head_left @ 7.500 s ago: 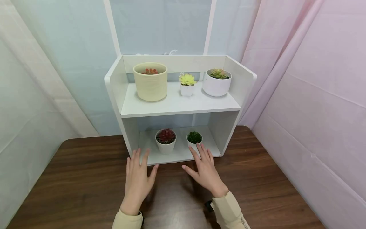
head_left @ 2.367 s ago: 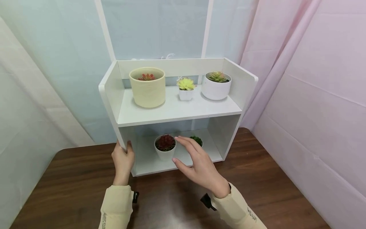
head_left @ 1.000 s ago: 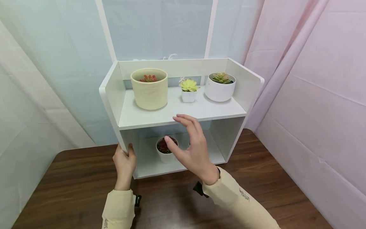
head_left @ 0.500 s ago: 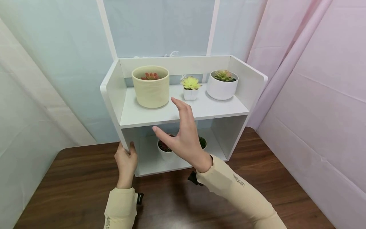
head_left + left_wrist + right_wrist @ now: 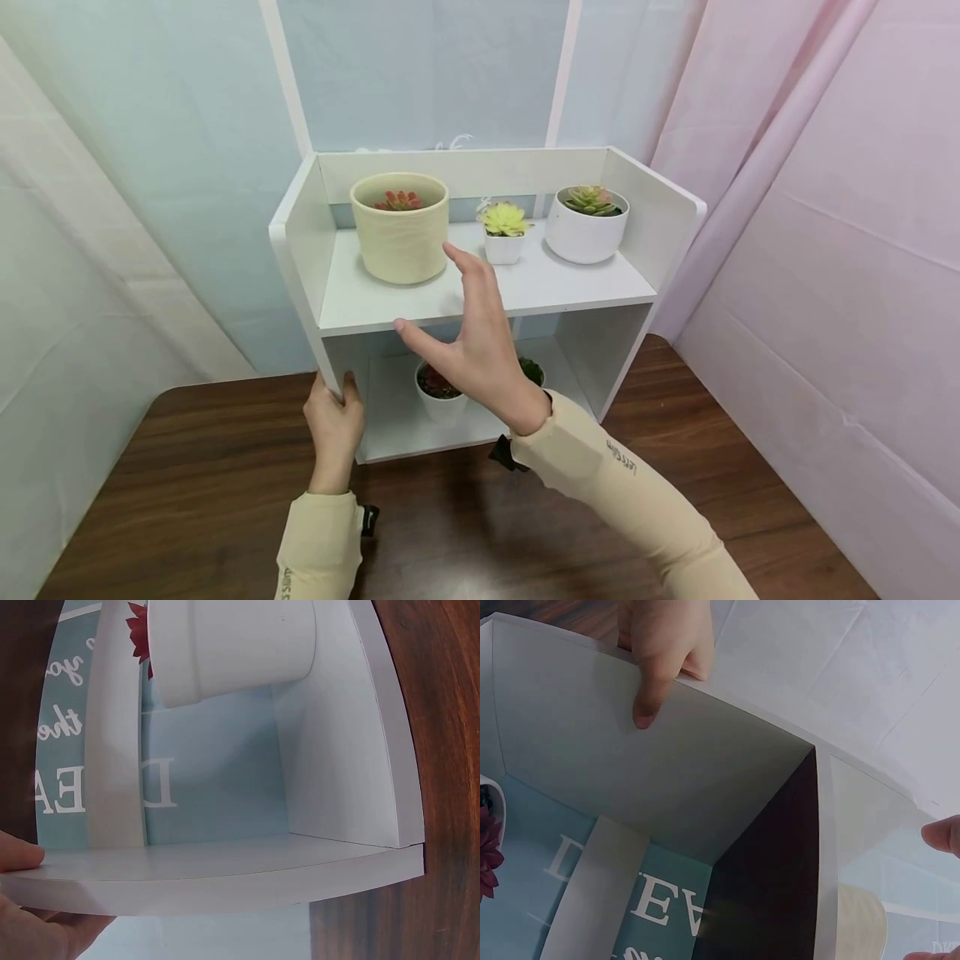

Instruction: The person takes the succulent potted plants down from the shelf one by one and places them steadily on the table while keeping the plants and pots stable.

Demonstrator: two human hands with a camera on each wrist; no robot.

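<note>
My left hand (image 5: 335,429) grips the front edge of the left side panel of a white two-tier shelf unit (image 5: 360,304). In the left wrist view its thumb and fingers (image 5: 37,934) lie on both sides of the panel. My right hand (image 5: 480,342) hangs in front of the upper board, thumb and fingers spread wide, holding nothing. Its fingertips come close to the right side of a cream pot (image 5: 400,246) with a red succulent, overlapping the upper board in the head view. Right of the cream pot stands a small white pot (image 5: 504,248) with a yellow-green succulent.
A round white pot (image 5: 585,236) with a green succulent stands at the upper board's right end. On the lower board, partly behind my right hand, are a white pot (image 5: 441,407) with a dark red succulent and a dark green succulent (image 5: 531,371). A brown wooden table (image 5: 217,475) bears the unit.
My left hand has gone from lying open before the unit to gripping its left panel. My right hand has risen from the lower board to the upper one, leftward toward the cream pot.
</note>
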